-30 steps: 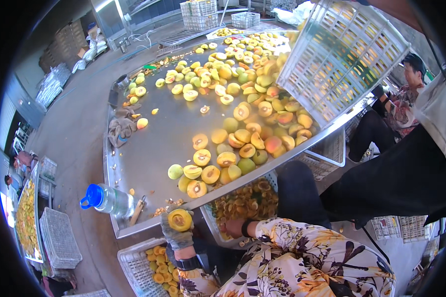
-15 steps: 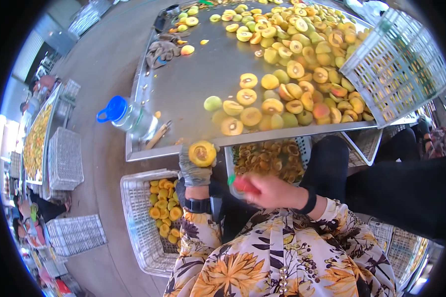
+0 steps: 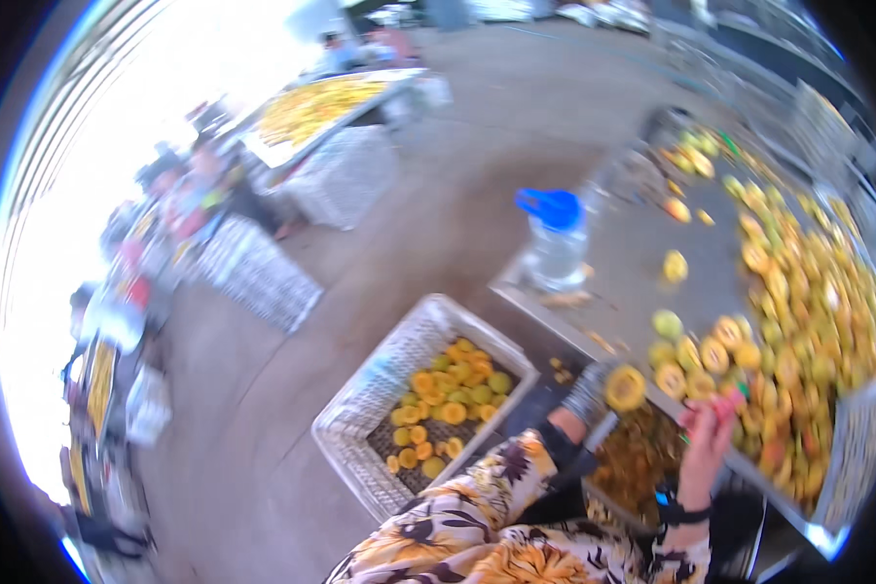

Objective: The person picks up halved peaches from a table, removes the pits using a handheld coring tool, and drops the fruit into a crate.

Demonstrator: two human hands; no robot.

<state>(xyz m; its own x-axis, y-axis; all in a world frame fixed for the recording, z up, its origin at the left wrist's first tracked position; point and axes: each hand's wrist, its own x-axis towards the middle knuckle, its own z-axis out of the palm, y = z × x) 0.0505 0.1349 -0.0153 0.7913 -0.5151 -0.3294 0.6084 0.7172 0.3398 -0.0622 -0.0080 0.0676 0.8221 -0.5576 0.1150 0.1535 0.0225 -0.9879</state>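
Note:
My left hand point(image 3: 584, 397), in a grey glove, holds a halved yellow peach point(image 3: 625, 388) by the table's near edge, cut face up, its centre brownish. To its right my bare right hand point(image 3: 708, 438) is closed around a small tool with a red and green handle point(image 3: 728, 399); its working end cannot be made out. The two hands are apart. Below them stands a crate of brown pits and scraps point(image 3: 638, 457). Many whole and halved peaches point(image 3: 784, 331) lie heaped on the metal table point(image 3: 623, 258) beyond my right hand.
A white plastic crate point(image 3: 372, 384) with peach halves stands on the floor to my left. A clear bottle with a blue lid point(image 3: 558, 243) is at the table corner. Another crate point(image 3: 857, 457) leans at the right. People and a fruit-laden table point(image 3: 321, 109) are farther off, blurred.
The view has swung to the left, so the table now sits at the right. My right hand has moved up and away from my left hand, which still holds the peach half.

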